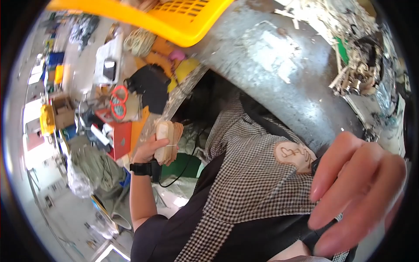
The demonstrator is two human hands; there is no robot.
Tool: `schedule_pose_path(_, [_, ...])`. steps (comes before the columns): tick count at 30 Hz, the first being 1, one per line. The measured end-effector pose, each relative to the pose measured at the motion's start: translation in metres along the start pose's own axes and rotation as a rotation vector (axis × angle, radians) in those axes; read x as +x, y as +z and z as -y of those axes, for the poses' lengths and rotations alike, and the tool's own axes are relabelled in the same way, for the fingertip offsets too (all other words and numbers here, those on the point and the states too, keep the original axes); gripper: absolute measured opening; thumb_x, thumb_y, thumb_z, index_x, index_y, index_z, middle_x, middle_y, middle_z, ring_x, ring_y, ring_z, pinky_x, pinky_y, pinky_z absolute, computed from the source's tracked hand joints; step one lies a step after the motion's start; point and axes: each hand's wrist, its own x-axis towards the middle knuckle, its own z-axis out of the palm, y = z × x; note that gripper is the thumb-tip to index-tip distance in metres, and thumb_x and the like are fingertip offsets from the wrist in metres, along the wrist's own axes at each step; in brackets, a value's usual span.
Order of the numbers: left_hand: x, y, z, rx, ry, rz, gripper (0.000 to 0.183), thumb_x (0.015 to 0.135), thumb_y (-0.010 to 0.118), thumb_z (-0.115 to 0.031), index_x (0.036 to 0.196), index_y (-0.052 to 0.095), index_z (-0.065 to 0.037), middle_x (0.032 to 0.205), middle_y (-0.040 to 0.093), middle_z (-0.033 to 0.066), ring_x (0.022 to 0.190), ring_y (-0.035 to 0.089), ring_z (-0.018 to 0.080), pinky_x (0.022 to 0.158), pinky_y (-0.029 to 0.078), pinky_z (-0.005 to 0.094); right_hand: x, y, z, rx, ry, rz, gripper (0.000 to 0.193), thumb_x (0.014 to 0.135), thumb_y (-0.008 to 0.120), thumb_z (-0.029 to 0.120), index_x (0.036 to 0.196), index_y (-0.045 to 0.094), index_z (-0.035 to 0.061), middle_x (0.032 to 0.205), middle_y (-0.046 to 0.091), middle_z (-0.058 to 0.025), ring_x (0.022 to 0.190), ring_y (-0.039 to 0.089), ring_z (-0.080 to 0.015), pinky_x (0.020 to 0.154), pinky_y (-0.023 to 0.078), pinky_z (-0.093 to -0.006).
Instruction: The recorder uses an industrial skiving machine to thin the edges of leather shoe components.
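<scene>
My left hand (146,150), with a black watch on the wrist, is closed round a bundle of flat tan pieces (166,143). A thin pale band runs round the bundle's middle, and I cannot tell what the pieces are made of. The bundle is held upright beside the edge of a cluttered side surface, left of my checked apron (248,174). My right hand (360,192) is raised close to the camera at the right, its fingers loosely bent and apart, and nothing shows in them. Its thumb is mostly hidden.
A grey metal worktop (270,61) lies ahead, with a yellow plastic basket (192,32) at its far left. Tangled pale scraps (358,52) pile up at the right. Orange-handled scissors (118,102), a black cloth-like item (150,85) and a red box (120,139) crowd the left surface.
</scene>
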Motion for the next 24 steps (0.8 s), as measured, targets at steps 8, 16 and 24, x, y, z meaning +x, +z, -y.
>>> schedule_pose_path(8, [-0.078, -0.097, 0.149, -0.375, -0.307, -0.271, 0.062, 0.087, 0.066, -0.041, 0.128, 0.048, 0.002, 0.093, 0.067, 0.0189, 0.082, 0.068, 0.0285, 0.072, 0.057, 0.0396, 0.003, 0.021, -0.025, -0.051, -0.06, 0.199, 0.007, 0.088, 0.072, 0.019, 0.083, 0.067, 0.0221, 0.082, 0.064, 0.0037, 0.065, 0.058, -0.0081, 0.063, 0.041, -0.0253])
schedule_pose_path(16, [-0.067, -0.124, 0.231, -0.382, -0.505, -0.646, 0.062, 0.083, 0.069, -0.054, 0.11, 0.057, 0.0, 0.093, 0.065, 0.0165, 0.073, 0.066, 0.027, 0.064, 0.055, 0.0385, 0.003, 0.031, -0.036, -0.156, 0.047, 0.122, 0.012, 0.085, 0.071, 0.022, 0.089, 0.063, 0.014, 0.075, 0.057, 0.0012, 0.062, 0.056, -0.0105, 0.063, 0.041, -0.0301])
schedule_pose_path(24, [0.051, -0.056, 0.1, 0.419, -0.175, -0.304, 0.033, 0.092, 0.066, -0.032, 0.103, 0.064, -0.001, 0.095, 0.067, 0.0095, 0.079, 0.066, 0.0164, 0.077, 0.053, 0.0288, -0.012, 0.027, -0.033, -0.333, 0.051, -0.108, 0.022, 0.07, 0.067, -0.004, 0.092, 0.069, -0.005, 0.084, 0.069, -0.0143, 0.069, 0.063, -0.0249, 0.064, 0.049, -0.0342])
